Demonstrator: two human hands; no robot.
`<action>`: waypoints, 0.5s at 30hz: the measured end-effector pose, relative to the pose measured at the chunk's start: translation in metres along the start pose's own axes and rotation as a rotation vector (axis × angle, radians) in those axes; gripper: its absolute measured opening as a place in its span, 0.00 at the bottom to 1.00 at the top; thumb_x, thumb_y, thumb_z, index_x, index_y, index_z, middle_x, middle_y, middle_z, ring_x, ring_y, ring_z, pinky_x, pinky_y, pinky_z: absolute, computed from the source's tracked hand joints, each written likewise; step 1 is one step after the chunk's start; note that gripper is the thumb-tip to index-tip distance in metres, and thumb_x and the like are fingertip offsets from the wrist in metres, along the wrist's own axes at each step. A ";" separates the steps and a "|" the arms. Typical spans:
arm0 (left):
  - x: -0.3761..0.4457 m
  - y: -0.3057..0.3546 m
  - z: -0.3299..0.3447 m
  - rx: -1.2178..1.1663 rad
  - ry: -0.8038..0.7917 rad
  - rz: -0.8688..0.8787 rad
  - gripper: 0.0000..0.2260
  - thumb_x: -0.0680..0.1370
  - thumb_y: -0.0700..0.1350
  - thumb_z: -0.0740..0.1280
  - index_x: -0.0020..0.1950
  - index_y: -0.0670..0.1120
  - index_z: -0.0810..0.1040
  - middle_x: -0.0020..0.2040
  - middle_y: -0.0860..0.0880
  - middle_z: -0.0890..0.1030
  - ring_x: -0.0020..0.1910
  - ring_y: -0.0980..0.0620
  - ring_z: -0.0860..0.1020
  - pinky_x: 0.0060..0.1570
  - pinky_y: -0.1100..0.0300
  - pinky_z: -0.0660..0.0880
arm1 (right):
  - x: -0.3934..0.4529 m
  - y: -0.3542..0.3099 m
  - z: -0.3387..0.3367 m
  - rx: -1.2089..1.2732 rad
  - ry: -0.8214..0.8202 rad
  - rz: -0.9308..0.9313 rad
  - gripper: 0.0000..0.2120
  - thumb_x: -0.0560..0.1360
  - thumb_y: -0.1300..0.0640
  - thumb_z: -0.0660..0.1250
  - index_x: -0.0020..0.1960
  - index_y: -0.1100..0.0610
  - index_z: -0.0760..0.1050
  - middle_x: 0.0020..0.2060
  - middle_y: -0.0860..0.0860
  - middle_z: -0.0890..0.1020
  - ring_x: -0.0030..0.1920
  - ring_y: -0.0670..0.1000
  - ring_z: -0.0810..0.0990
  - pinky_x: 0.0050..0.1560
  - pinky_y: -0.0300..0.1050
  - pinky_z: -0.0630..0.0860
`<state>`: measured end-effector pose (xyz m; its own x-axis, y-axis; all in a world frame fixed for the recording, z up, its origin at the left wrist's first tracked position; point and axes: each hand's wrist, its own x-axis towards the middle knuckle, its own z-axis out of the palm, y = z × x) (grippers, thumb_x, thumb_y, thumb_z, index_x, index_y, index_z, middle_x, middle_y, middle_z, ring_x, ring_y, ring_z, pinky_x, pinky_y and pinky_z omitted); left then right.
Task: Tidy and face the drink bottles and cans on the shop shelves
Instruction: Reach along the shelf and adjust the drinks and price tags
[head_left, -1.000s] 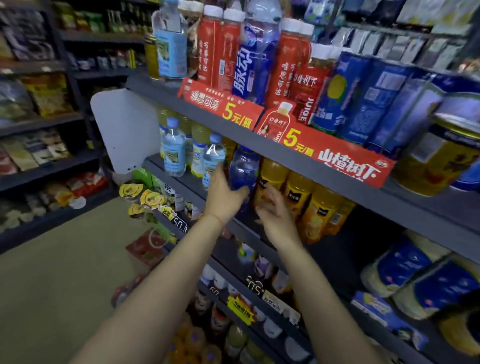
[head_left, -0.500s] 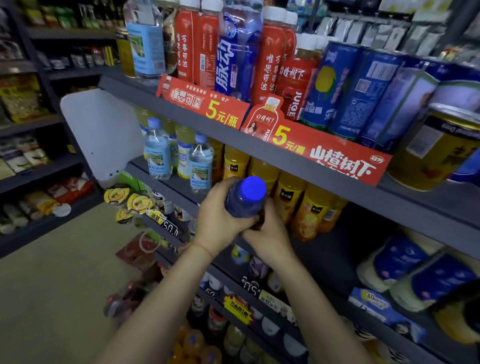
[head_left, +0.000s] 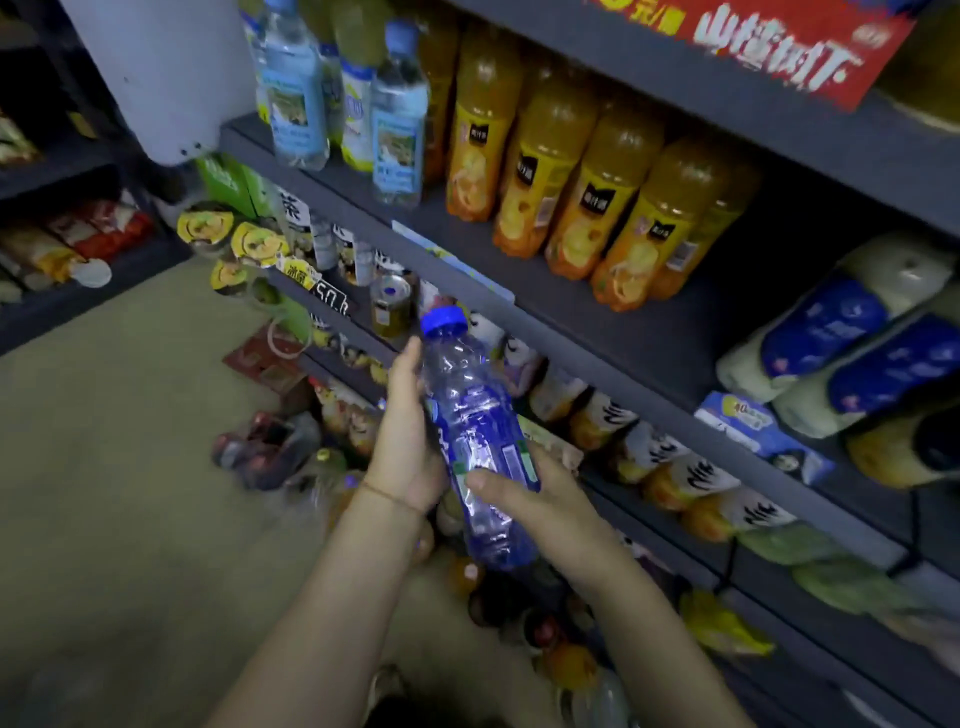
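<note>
A blue drink bottle (head_left: 475, 436) with a blue cap is held tilted in front of the shelves, cap pointing up and away. My left hand (head_left: 408, 441) cups its left side with the fingers wrapped behind it. My right hand (head_left: 535, 493) grips its lower half from the right, thumb across the label. On the dark shelf (head_left: 561, 306) above stand orange juice bottles (head_left: 576, 192) in a row and clear water bottles (head_left: 397, 124) to their left.
Lower shelves hold cans and small bottles (head_left: 670, 467) lying on their sides. Bagged goods in blue and white (head_left: 841, 332) lie at the right. A red price sign (head_left: 769, 47) hangs on the upper shelf edge. The beige floor (head_left: 114, 467) spreads to the left.
Both hands have pulled the blue bottle off the shelf and lowered it toward me, tipping it. The camera has tilted down, so the top shelf is mostly out of view.
</note>
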<state>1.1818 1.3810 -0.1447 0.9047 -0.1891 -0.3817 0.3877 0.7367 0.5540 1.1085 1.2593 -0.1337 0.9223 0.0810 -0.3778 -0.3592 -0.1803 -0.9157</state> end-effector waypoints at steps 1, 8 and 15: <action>-0.005 -0.011 -0.003 -0.002 -0.003 -0.019 0.24 0.79 0.61 0.58 0.43 0.46 0.85 0.38 0.46 0.83 0.35 0.49 0.82 0.41 0.56 0.79 | -0.011 0.004 -0.003 0.034 -0.017 0.023 0.13 0.71 0.54 0.74 0.55 0.49 0.79 0.48 0.48 0.86 0.48 0.48 0.84 0.51 0.43 0.80; -0.057 -0.086 0.036 0.024 -0.099 -0.135 0.27 0.79 0.63 0.55 0.40 0.44 0.84 0.36 0.45 0.82 0.34 0.48 0.82 0.36 0.56 0.81 | -0.091 0.036 -0.051 0.317 -0.004 0.104 0.21 0.68 0.48 0.74 0.57 0.57 0.80 0.48 0.58 0.86 0.47 0.57 0.85 0.50 0.50 0.80; -0.158 -0.255 0.119 0.204 -0.339 -0.312 0.29 0.72 0.69 0.60 0.54 0.45 0.81 0.45 0.43 0.83 0.45 0.44 0.80 0.52 0.49 0.76 | -0.244 0.124 -0.157 1.134 -0.103 0.093 0.38 0.57 0.44 0.82 0.58 0.64 0.77 0.41 0.61 0.82 0.37 0.59 0.80 0.33 0.47 0.78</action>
<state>0.9609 1.1453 -0.1378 0.7332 -0.6056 -0.3093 0.6450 0.4755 0.5982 0.8617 1.0634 -0.1336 0.8883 0.2030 -0.4120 -0.3953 0.7947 -0.4607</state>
